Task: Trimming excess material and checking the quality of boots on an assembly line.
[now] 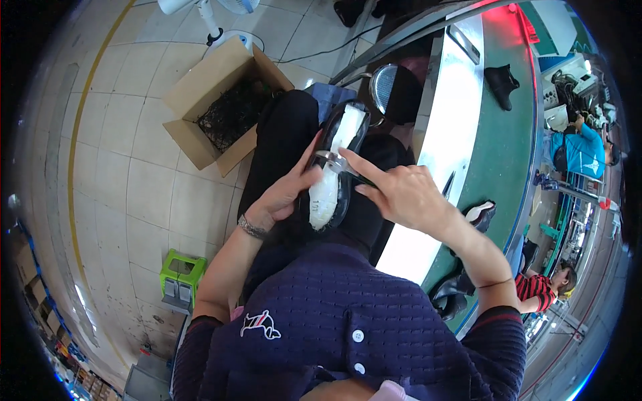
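Observation:
A black shoe [342,200] lies sole-up over my lap, and its underside shows a white layer along the toe and heel parts. My left hand [287,190] is wrapped round its left side, thumb near the middle of the sole. In my right hand [404,194] is a hand tool with a shiny metal head [326,158], pressed against or just over the middle of the sole. My index finger stretches along the tool. Its dark handle is mostly hidden under my fingers, so its exact kind is unclear.
An open cardboard box [194,87] with tangled dark scraps stands on the floor ahead. To the right run a white ledge [428,194] and a green conveyor belt [505,140] carrying a black boot [501,85] and several shoes. A green stool [182,271] stands left. Two people work far right.

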